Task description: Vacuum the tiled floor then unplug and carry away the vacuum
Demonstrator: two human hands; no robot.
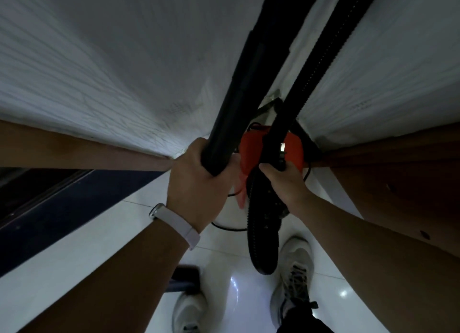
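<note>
The black tube [239, 83] runs off the top edge at 12 o'clock, so its far end is out of view; its near end is covered by the fingers of the left hand [199, 180]. The ribbed hose [331, 48] also leaves the frame at 1 o'clock. The red vacuum body [293, 153] is mostly hidden behind the tube, the hose and the right hand [286, 183], and its shape cannot be told. A thin black cord [226, 226] shows only in short pieces near the centre. A dark object [185, 279] at 7 o'clock, partly behind the left forearm, is too dim to identify. Both shoes [296, 270] are cut by the bottom edge or by the forearms.
</note>
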